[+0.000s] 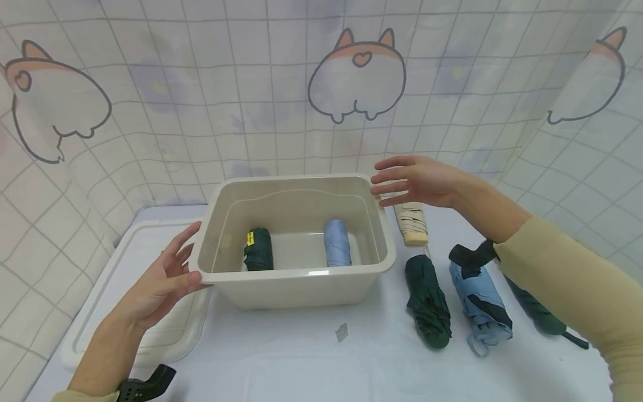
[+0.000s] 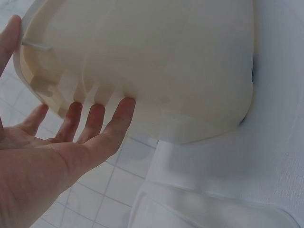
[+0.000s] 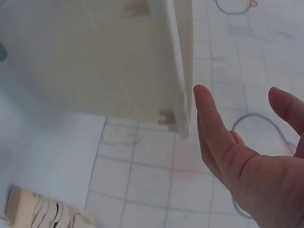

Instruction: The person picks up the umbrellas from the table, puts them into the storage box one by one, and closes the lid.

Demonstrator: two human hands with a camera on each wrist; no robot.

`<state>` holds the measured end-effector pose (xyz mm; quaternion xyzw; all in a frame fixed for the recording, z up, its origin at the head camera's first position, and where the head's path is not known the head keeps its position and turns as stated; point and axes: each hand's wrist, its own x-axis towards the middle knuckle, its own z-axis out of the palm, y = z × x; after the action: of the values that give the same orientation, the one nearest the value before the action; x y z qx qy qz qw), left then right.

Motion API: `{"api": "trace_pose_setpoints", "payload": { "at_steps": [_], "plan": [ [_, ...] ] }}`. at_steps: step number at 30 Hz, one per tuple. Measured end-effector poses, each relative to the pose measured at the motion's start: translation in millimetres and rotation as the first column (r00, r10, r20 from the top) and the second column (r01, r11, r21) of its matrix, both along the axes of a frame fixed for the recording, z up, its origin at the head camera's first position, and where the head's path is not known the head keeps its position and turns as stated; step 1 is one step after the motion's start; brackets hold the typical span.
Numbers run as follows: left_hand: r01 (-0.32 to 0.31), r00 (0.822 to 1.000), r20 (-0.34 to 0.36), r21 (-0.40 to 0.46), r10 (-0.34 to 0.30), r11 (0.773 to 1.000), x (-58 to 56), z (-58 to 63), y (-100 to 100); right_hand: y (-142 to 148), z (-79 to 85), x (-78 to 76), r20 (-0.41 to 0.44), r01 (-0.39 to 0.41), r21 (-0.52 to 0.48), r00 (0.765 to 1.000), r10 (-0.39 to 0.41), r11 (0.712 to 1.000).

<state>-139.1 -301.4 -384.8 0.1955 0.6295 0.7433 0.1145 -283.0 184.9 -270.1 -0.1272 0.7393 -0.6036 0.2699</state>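
Note:
A cream plastic bin (image 1: 291, 288) stands in the middle of the head view. Inside lie a dark green rolled bundle (image 1: 258, 251) with a yellow label and a light blue rolled bundle (image 1: 337, 243), both like folded umbrellas. My left hand (image 1: 159, 285) is at the bin's left end, thumb by the rim corner. In the left wrist view its spread fingers (image 2: 124, 109) touch or nearly touch the outer wall under the rim. By the far right corner, my right hand (image 1: 417, 181) has its fingers extended, holding nothing; the right wrist view shows a gap between it and the rim.
Right of the bin lie a beige bundle (image 1: 413, 223) wrapped in cord, a dark green folded umbrella (image 1: 428, 301), a light blue one (image 1: 479, 298) with black parts and another dark green one (image 1: 540, 310) partly under my sleeve. A whitish lid (image 1: 125, 268) lies left, partly behind the bin.

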Motion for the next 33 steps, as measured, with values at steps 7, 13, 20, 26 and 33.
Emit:
{"api": "trace_pose_setpoints", "payload": {
  "at_steps": [7, 13, 20, 26, 33],
  "plan": [
    [-0.001, 1.0, -0.003, -0.001, 0.001, 1.0, -0.2, 0.2, 0.2, 28.6, -11.3, -6.1, 0.034, 0.086, -0.011, 0.996, -0.086, 0.996],
    [-0.01, 1.0, 0.003, -0.007, 0.01, 1.0, -0.1, 1.0, 1.0, 54.5, -24.9, -10.8, 0.082, 0.107, -0.018, 0.991, -0.105, 0.994],
    [-0.014, 1.0, 0.005, -0.006, 0.014, 1.0, 0.9, 0.8, 1.7, 80.6, -50.4, -18.1, 0.152, 0.131, -0.02, 0.98, -0.126, 0.991],
    [-0.011, 1.0, -0.001, -0.009, 0.011, 1.0, 1.2, 0.5, 1.3, 99.2, -77.5, -24.1, 0.216, 0.17, -0.025, 0.963, -0.161, 0.985],
    [-0.006, 1.0, -0.004, -0.006, 0.006, 1.0, 1.1, 0.1, 0.7, 116.3, -102.2, -30.0, 0.273, 0.231, -0.053, 0.939, -0.209, 0.971]
  ]
}}
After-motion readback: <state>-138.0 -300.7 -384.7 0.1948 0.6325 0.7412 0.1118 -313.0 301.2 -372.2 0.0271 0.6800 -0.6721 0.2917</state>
